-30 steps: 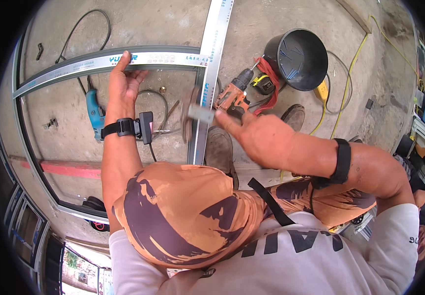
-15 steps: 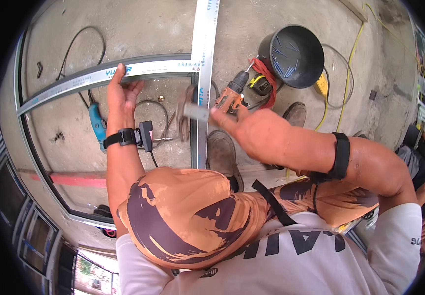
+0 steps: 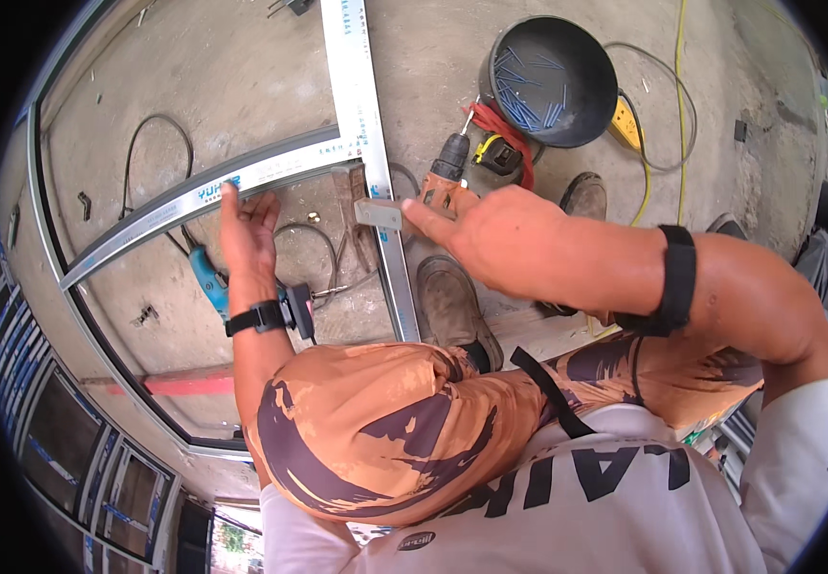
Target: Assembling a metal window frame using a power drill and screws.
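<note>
My left hand [image 3: 249,234] is at the aluminium crossbar [image 3: 175,204] of a window or door frame, its thumb on the bar's face and its fingers loosely curled by the near edge. My right hand [image 3: 471,230] is closed round a hammer [image 3: 378,213] with a grey handle and a rusty brown head; the palm and most of the grip are hidden. The hammer head lies beside the joint where the crossbar meets the long white-filmed upright profile [image 3: 349,77]. Just beyond my right hand lies an orange and black cordless drill [image 3: 447,170].
A black bucket [image 3: 591,124] holding several blue screws or nails stands at the far right. Near it are a yellow tape measure [image 3: 498,153], red cloth [image 3: 519,143] and yellow power socket [image 3: 626,124]. A blue corded tool [image 3: 210,277] lies inside the frame. Cables cross the concrete floor.
The view has shifted, so the floor and frame sit differently. The hammer was blurred by motion earlier and is sharper now, close to the joint. My left hand stays at the crossbar.
</note>
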Demonstrator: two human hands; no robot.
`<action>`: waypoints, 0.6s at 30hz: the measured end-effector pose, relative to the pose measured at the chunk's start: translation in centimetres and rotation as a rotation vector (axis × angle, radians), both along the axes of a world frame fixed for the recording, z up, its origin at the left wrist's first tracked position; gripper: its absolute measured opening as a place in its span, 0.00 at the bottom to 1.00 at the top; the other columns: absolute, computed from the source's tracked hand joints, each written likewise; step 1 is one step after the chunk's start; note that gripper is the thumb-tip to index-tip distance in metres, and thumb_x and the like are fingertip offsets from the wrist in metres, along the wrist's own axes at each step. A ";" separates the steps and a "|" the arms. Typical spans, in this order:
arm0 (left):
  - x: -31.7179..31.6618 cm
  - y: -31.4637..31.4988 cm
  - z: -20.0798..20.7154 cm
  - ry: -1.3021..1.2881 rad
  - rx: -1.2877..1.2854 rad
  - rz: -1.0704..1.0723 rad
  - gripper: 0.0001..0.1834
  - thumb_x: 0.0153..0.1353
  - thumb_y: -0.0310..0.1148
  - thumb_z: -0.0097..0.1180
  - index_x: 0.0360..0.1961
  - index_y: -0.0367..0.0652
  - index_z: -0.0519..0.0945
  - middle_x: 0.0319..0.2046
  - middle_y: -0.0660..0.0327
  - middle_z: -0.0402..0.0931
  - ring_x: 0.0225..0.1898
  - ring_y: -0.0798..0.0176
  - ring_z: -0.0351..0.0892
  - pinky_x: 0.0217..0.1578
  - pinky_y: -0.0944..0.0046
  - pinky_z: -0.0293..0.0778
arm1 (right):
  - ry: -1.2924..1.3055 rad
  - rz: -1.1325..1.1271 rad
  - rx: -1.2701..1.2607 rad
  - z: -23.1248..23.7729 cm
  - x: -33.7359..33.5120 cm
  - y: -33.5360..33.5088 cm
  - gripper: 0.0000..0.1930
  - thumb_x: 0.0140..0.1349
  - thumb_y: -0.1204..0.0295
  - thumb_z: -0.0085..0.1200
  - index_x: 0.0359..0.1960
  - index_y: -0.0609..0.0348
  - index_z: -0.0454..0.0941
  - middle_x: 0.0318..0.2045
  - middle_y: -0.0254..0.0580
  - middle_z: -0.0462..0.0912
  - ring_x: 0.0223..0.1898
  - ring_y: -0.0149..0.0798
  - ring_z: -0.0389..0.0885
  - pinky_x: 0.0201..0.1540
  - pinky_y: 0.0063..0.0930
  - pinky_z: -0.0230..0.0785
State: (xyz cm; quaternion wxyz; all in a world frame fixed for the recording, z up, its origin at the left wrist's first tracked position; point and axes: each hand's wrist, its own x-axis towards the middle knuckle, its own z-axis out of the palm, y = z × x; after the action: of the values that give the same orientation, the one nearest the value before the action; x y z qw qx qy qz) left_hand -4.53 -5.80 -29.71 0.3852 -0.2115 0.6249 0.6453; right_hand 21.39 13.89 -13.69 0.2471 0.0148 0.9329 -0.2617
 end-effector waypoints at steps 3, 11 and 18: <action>6.0 -3.0 0.1 0.128 -0.106 -0.324 0.25 0.63 0.45 0.58 0.52 0.36 0.71 0.46 0.53 0.75 0.48 0.57 0.76 0.51 0.57 0.72 | -0.162 -0.066 -0.065 1.8 0.2 -0.1 0.33 0.56 0.77 0.49 0.66 0.68 0.58 0.27 0.53 0.82 0.29 0.49 0.83 0.29 0.41 0.75; 21.6 -7.3 1.6 0.344 -0.467 -1.007 0.47 0.43 0.34 0.65 0.66 0.35 0.59 0.56 0.41 0.70 0.56 0.44 0.72 0.57 0.52 0.67 | -0.222 -0.032 0.001 3.2 -1.2 1.3 0.38 0.52 0.77 0.52 0.69 0.62 0.56 0.27 0.53 0.80 0.27 0.51 0.81 0.27 0.41 0.74; 23.9 -8.5 0.6 0.372 -0.797 -1.031 0.50 0.39 0.36 0.60 0.69 0.42 0.57 0.51 0.35 0.72 0.48 0.34 0.75 0.46 0.41 0.72 | -0.291 0.109 -0.079 3.0 -1.6 -0.3 0.40 0.55 0.73 0.55 0.71 0.57 0.52 0.29 0.52 0.76 0.25 0.49 0.80 0.26 0.40 0.71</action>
State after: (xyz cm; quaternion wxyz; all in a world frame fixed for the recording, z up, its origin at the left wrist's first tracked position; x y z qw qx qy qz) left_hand 19.40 -14.28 -29.15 0.4223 0.1023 0.8920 0.1249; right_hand 19.81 13.62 -10.72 0.3937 -0.0080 0.8757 -0.2793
